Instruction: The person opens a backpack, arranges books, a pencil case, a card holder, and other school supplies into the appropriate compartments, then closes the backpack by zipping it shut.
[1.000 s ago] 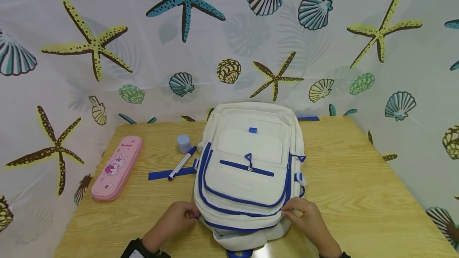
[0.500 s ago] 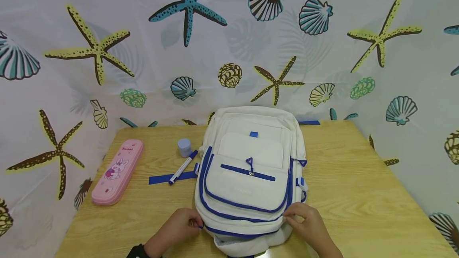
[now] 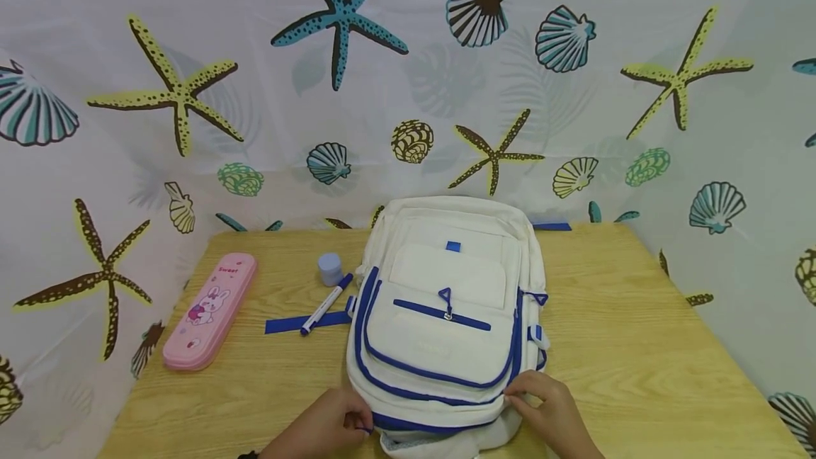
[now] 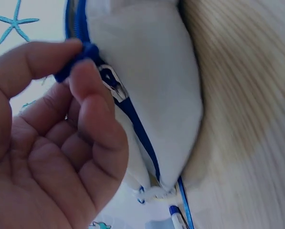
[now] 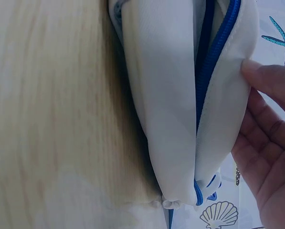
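Note:
A white backpack with blue zippers lies front side up on the table. At its lower left corner my left hand pinches a blue zipper pull between thumb and forefinger; the metal slider shows just beyond the fingertips. On the opposite side, my right hand pinches the white fabric at the bag's lower right edge. Beside that hand, in the right wrist view, a compartment gapes along its blue zipper teeth. The bag's near end runs close to the bottom of the head view.
A pink pencil case with a rabbit picture lies on the wooden table at left. Nearer the bag are a small light-blue round container, a marker and blue tape. A shell-patterned cloth hangs behind.
My left hand has drawn the zipper pull around the bag's lower left corner, toward me and rightward. My right hand keeps its hold on the edge. The head view has tilted slightly upward.

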`<state>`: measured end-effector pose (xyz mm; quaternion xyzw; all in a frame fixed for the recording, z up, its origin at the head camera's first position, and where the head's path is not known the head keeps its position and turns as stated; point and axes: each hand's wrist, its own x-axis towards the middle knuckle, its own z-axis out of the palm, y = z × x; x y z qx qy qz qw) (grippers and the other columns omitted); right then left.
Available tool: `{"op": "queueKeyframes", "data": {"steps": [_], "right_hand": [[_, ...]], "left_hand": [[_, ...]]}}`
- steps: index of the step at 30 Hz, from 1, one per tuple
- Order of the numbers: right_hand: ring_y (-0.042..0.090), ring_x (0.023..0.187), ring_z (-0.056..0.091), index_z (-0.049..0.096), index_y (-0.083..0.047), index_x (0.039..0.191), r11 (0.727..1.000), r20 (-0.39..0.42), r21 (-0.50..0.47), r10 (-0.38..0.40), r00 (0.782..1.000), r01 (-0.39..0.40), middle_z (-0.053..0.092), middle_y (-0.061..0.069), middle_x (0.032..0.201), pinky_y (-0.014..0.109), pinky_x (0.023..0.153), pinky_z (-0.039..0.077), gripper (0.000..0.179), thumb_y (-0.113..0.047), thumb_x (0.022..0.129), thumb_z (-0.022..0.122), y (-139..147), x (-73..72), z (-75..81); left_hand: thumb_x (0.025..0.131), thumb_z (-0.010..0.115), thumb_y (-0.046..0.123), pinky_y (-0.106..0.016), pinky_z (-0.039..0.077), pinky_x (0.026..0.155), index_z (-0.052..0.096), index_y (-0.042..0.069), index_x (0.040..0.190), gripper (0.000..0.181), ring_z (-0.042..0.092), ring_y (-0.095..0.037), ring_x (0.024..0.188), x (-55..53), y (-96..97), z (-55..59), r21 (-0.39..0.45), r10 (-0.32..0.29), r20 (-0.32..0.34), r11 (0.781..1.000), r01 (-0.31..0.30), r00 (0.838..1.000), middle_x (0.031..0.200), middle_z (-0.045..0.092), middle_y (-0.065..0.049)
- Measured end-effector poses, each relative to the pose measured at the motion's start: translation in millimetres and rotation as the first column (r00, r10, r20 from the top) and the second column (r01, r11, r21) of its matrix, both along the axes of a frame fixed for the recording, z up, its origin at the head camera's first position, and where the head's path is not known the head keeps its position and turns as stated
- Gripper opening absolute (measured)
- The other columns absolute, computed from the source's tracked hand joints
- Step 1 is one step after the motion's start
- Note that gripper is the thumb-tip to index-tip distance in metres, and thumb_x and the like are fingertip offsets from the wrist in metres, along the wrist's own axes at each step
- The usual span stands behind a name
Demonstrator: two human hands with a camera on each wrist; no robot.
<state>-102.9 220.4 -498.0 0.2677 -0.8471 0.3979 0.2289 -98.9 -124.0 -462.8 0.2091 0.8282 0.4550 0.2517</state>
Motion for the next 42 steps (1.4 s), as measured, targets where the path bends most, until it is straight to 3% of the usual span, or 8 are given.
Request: {"op": "queueKeyframes", "data": {"steps": [5, 10, 13, 17, 23, 35, 42], "right_hand": [[0.009, 0.062, 0.055, 0.064, -0.008, 0.065, 1.0, -0.004, -0.009, -0.017, 1.0, 0.017, 0.06, 0.003, 0.065, 0.01, 0.062, 0.042, 0.032, 0.018, 0.05, 0.074, -7.4, 2.9, 12.6], [0.009, 0.061, 0.055, 0.063, -0.005, 0.064, 1.0, 0.01, -0.01, -0.021, 1.0, 0.021, 0.06, 0.004, 0.064, 0.011, 0.059, 0.043, 0.03, 0.019, 0.05, 0.073, -16.2, 10.1, 32.6], [0.009, 0.061, 0.055, 0.063, -0.005, 0.064, 1.0, 0.013, -0.004, -0.026, 1.0, 0.026, 0.06, 0.003, 0.065, 0.011, 0.059, 0.043, 0.03, 0.019, 0.05, 0.073, -17.7, 11.1, 35.9], [0.01, 0.061, 0.055, 0.063, -0.006, 0.064, 0.999, 0.0, -0.005, -0.036, 0.999, 0.036, 0.06, 0.003, 0.065, 0.012, 0.06, 0.043, 0.031, 0.018, 0.049, 0.074, -13.9, 7.4, 25.4], [0.006, 0.064, 0.056, 0.065, -0.012, 0.067, 0.998, 0.011, 0.007, -0.054, 0.998, 0.054, 0.062, -0.002, 0.068, 0.009, 0.062, 0.042, 0.032, 0.014, 0.051, 0.076, -3.4, 1.7, 1.7], [0.004, 0.067, 0.056, 0.065, -0.014, 0.068, 0.999, 0.009, 0.008, -0.051, 0.999, 0.051, 0.062, -0.005, 0.07, 0.008, 0.065, 0.042, 0.031, 0.01, 0.053, 0.077, -2.9, 1.6, -0.4], [0.007, 0.064, 0.056, 0.065, -0.013, 0.067, 0.999, -0.016, 0.002, -0.037, 0.999, 0.037, 0.061, -0.002, 0.067, 0.008, 0.063, 0.041, 0.033, 0.013, 0.051, 0.077, -1.1, -1.4, -9.7]], "left_hand": [[0.074, 0.061, -0.003, -0.017, 0.04, 0.052, 0.064, 0.006, 0.075, 0.009, 0.045, 0.001, 0.057, 2.9, 3.7, 4.1, -0.014, -0.014, -0.017, 1.0, 0.014, 1.0, 0.065, 0.053, 0.009], [0.075, 0.06, -0.003, -0.018, 0.041, 0.051, 0.064, 0.003, 0.076, 0.008, 0.047, -0.003, 0.057, 4.5, 5.9, 3.5, 0.01, -0.015, 0.071, 1.0, 0.014, 0.997, 0.066, 0.055, 0.005], [0.076, 0.061, -0.002, -0.019, 0.041, 0.052, 0.065, 0.002, 0.077, 0.006, 0.048, -0.003, 0.058, 5.0, 8.0, 2.9, 0.028, -0.019, 0.1, 0.999, 0.017, 0.995, 0.066, 0.055, 0.005], [0.076, 0.061, -0.001, -0.019, 0.041, 0.052, 0.065, 0.003, 0.076, 0.006, 0.047, -0.002, 0.057, 5.6, 10.3, 2.7, 0.014, -0.008, 0.078, 1.0, 0.007, 0.997, 0.065, 0.055, 0.007], [0.076, 0.061, -0.002, -0.018, 0.042, 0.051, 0.066, 0.002, 0.077, 0.006, 0.048, -0.003, 0.056, 7.3, 15.8, 4.5, 0.042, -0.023, 0.116, 0.999, 0.018, 0.993, 0.065, 0.057, 0.004], [0.077, 0.062, 0.001, -0.015, 0.042, 0.053, 0.064, -0.002, 0.076, 0.004, 0.046, 0.003, 0.056, 11.2, 28.9, 11.8, 0.037, -0.087, 0.044, 0.996, 0.085, 0.995, 0.064, 0.053, 0.01], [0.077, 0.063, 0.001, -0.015, 0.042, 0.054, 0.065, -0.002, 0.078, 0.004, 0.046, 0.003, 0.058, 11.6, 35.9, 11.2, 0.044, -0.098, 0.046, 0.994, 0.096, 0.994, 0.066, 0.054, 0.008]]}}
